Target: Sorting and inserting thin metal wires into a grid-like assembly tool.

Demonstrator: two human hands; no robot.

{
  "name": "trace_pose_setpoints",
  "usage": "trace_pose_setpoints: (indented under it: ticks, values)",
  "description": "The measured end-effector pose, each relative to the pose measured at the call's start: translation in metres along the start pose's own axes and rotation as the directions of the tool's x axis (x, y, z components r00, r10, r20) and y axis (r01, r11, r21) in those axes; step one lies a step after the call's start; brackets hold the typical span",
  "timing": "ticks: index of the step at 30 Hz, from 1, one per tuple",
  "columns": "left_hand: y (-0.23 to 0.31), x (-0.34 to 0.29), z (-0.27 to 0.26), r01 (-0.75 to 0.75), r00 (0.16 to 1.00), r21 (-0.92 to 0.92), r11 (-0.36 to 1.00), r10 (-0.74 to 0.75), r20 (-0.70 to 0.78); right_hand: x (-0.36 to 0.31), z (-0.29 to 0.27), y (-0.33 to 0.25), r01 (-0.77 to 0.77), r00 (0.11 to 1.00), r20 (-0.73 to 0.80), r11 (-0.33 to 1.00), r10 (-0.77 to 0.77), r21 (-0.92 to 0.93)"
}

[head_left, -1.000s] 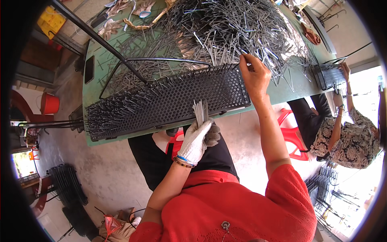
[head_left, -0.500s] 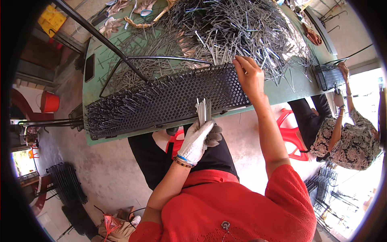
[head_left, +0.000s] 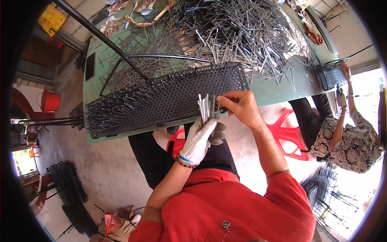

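Note:
My left hand (head_left: 200, 139), in a white work glove, is closed around a bundle of thin metal rods (head_left: 204, 108) that stand up out of the fist. Bare, my right hand (head_left: 240, 105) pinches at the bundle's right side, thumb and forefinger together on a rod. Just beyond both hands lies a long black perforated rack (head_left: 177, 94), tilted along the table's near edge. Many dark rods (head_left: 117, 109) stick up from the holes at its left part and along its far edge; the holes in its right part show bare.
A big heap of loose metal rods (head_left: 242, 32) covers the far side of the green table (head_left: 278, 92). A black bent frame bar (head_left: 102, 38) crosses above the rack. At right, another person (head_left: 342, 137) handles a smaller black rack (head_left: 327, 76); a red stool (head_left: 284, 137) stands between us.
My right hand has come down from the rack's far right edge to the rods in my left hand. The left hand stays nearly in place, still gripping the bundle.

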State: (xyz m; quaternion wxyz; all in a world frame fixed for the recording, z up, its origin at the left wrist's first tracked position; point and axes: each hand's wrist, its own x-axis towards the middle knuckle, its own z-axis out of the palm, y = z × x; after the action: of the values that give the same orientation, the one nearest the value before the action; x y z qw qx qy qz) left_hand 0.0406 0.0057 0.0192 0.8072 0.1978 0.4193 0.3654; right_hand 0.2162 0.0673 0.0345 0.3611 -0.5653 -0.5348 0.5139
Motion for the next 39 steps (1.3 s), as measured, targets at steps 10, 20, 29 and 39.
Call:
trace_pose_setpoints:
  ticks: [10,20,29,39]
  values:
    - [-0.011,0.007,-0.008,0.020,0.999,-0.057,0.998,-0.022,-0.032,0.029,-0.049,-0.032,0.262,0.713,-0.615,0.941,-0.338,-0.214]
    - [-0.009,0.005,-0.006,0.022,0.995,-0.083,0.996,-0.030,-0.097,0.075,-0.066,-0.004,0.318,0.563,-0.555,0.780,-0.612,-0.539]
    - [-0.006,0.003,-0.004,0.014,0.994,-0.053,0.998,-0.020,-0.107,0.084,-0.047,-0.005,0.318,0.466,-0.469,0.637,-0.750,-0.703]
    - [-0.009,0.002,-0.016,0.006,0.996,-0.114,0.993,-0.017,-0.091,0.080,-0.040,0.006,0.281,0.494,-0.427,0.603,-0.758,-0.747]
